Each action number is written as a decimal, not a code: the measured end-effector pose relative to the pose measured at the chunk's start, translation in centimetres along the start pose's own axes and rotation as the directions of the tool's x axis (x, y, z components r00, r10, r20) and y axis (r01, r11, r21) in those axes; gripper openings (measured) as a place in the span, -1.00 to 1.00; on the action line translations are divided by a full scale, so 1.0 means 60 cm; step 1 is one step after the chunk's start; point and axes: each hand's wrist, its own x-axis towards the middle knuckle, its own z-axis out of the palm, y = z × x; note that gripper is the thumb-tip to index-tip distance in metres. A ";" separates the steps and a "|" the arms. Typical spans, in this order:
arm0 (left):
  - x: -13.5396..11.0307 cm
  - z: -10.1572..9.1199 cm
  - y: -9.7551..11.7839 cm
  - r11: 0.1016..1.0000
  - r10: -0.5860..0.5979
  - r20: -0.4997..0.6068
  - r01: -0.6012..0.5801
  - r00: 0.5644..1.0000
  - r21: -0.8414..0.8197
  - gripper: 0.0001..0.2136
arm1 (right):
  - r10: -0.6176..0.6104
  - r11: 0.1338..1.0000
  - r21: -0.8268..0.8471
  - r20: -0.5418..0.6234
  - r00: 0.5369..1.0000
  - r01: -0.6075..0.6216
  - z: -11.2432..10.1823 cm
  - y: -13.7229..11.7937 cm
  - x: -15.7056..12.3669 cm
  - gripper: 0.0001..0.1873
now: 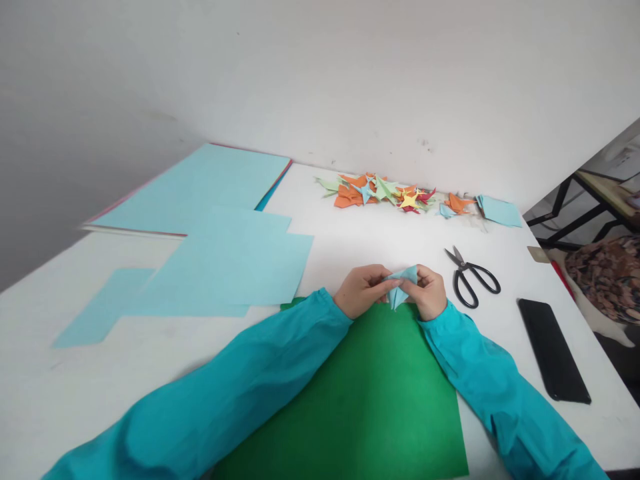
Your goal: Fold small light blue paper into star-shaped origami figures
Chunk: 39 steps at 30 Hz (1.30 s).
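Note:
A small folded piece of light blue paper is pinched between both of my hands above the far edge of a green sheet. My left hand grips its left side with closed fingers. My right hand grips its right side the same way. Both arms wear teal sleeves. The folded piece has a pointed tip facing down toward the green sheet.
Black scissors lie just right of my hands, and a black phone lies farther right. Several folded colourful paper shapes line the wall. Light blue sheets and a paper stack lie left on the white table.

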 end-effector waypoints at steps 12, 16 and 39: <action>0.001 -0.002 -0.004 0.998 -0.060 -0.061 0.060 0.996 -0.007 -0.79 | -0.080 0.996 0.033 0.084 0.993 0.078 -0.007 0.004 -0.003 -0.80; 0.001 -0.001 -0.008 0.997 -0.034 -0.093 0.040 0.995 0.059 -0.78 | -0.105 0.991 -0.074 0.076 0.992 0.111 -0.001 0.000 -0.005 -0.80; 0.000 -0.004 -0.011 0.941 0.322 -0.152 -0.297 0.935 0.163 -0.86 | -0.108 0.993 -0.056 -0.027 0.994 0.107 0.002 0.003 0.000 -0.79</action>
